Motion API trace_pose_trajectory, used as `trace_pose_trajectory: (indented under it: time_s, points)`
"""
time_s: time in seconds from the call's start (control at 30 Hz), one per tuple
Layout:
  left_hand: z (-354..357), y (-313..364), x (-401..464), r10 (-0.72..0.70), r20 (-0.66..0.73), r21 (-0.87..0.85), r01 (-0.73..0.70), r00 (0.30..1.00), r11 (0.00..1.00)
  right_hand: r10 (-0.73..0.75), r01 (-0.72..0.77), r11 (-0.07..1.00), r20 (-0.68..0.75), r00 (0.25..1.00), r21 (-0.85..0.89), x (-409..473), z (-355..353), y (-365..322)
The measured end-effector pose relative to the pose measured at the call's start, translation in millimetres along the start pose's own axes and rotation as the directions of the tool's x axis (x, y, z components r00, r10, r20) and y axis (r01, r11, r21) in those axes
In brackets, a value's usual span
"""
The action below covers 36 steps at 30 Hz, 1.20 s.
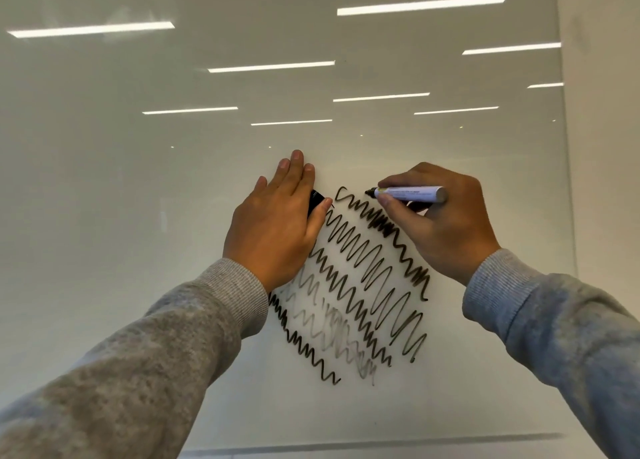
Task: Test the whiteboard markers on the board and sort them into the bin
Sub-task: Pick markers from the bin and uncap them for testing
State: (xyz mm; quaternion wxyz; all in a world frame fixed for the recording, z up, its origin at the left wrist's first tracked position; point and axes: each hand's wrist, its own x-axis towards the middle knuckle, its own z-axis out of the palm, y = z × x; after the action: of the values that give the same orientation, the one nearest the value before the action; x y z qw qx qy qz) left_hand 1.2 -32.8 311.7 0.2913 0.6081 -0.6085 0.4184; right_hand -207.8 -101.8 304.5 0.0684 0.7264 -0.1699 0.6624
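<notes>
Marker tip at the whiteboard, cap kept in the other hand.

The right hand (pixel 440 223) pinches a white-barrelled marker (pixel 410 194) between thumb and forefinger, its black tip touching the glossy whiteboard (pixel 138 181) just right of the topmost of several black zigzag lines (pixel 349 282). The left hand (pixel 277 223) lies flat on the board with fingers pressed together, a black cap (pixel 315 200) tucked under thumb and palm. Both wear grey sleeves (pixel 173 337).

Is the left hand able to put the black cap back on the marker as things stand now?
Probably yes. The left hand holds the black cap against the whiteboard, and the marker tip in the right hand lies close, with only bare board between.
</notes>
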Motion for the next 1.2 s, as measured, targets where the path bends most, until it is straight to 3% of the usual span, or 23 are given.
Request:
trace_pose_trajectory:
  time_s: [0.17, 0.3, 0.43, 0.6, 0.73, 0.87, 1.0, 1.13, 1.2]
  points:
    - [-1, 0, -1, -0.003, 0.000, -0.002, 0.003, 1.000, 1.000, 0.042, -0.040, 0.999, -0.081, 0.996, 0.019, 4, -1, 1]
    - [-3, 1, -1, 0.002, 0.007, 0.014, -0.002, 1.000, 1.000, -0.014, 0.014, 1.000, -0.002, 1.000, -0.026, 3, -2, 0]
    - [-3, 0, -1, 0.009, 0.011, 0.003, -0.009, 1.000, 1.000, 0.054, -0.054, 0.999, -0.131, 0.990, 0.005, 7, -14, 8]
    - [-1, 1, -1, 0.012, 0.012, 0.022, -0.012, 1.000, 1.000, -0.009, 0.010, 0.998, 0.011, 1.000, -0.070, -9, -17, 9]
    - [-1, 1, 0, 0.007, 0.011, 0.018, -0.007, 1.000, 1.000, 0.066, -0.066, 0.998, -0.130, 0.989, 0.002, -10, -22, 15]
    - [-1, -3, -1, 0.027, 0.015, 0.016, -0.028, 1.000, 0.999, 0.012, -0.013, 0.999, -0.024, 1.000, -0.048, -16, -18, 12]
    - [-3, -7, -2, 0.037, 0.011, -0.006, -0.037, 0.999, 0.999, 0.071, -0.077, 0.997, -0.169, 0.983, -0.028, -10, -20, 13]
    - [-6, -12, -4, 0.047, 0.018, -0.007, -0.047, 0.999, 0.999, -0.015, 0.012, 0.998, -0.047, 0.999, -0.067, -10, -8, 5]
    - [-6, -16, -7, 0.047, 0.020, -0.014, -0.047, 0.999, 0.999, 0.016, -0.019, 0.999, -0.075, 0.997, -0.045, -5, -5, 3]
